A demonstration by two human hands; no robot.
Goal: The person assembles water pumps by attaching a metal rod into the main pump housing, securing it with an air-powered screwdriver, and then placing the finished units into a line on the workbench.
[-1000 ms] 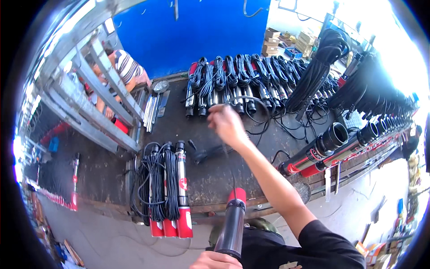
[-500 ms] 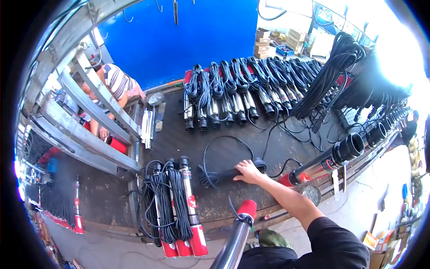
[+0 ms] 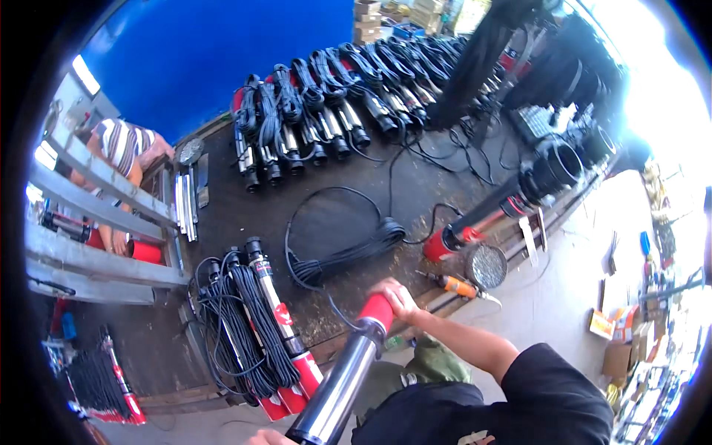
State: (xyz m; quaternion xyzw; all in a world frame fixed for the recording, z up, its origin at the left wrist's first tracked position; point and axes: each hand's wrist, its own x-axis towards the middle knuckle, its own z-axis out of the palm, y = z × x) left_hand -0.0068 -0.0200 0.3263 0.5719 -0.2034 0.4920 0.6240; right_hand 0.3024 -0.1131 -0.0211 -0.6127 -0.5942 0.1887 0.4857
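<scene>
A submersible pump (image 3: 337,389) with a shiny steel body and a red end slants over the bench's near edge. My right hand (image 3: 398,299) is closed around the side of its red end. At the lower rim, only a little of my left hand (image 3: 271,437) shows beside the pump's lower end; it grips the body there, its fingers mostly cut off. From the red end a black cable runs to a tied cable coil (image 3: 348,256) lying on the bench. Left of the pump lie several finished-looking pumps (image 3: 285,319) with coiled cables on them.
A long row of cabled pumps (image 3: 326,133) lines the bench's far side. To the right are an orange power tool (image 3: 456,287), a round dish of small metal parts (image 3: 486,267) and another pump (image 3: 497,222). Behind the metal frame (image 3: 111,259), a co-worker (image 3: 122,163) bends over.
My right hand has left the cable coil and come nearer, onto the pump's red end. The view has shifted, my left hand now shows, and the orange tool has come into sight.
</scene>
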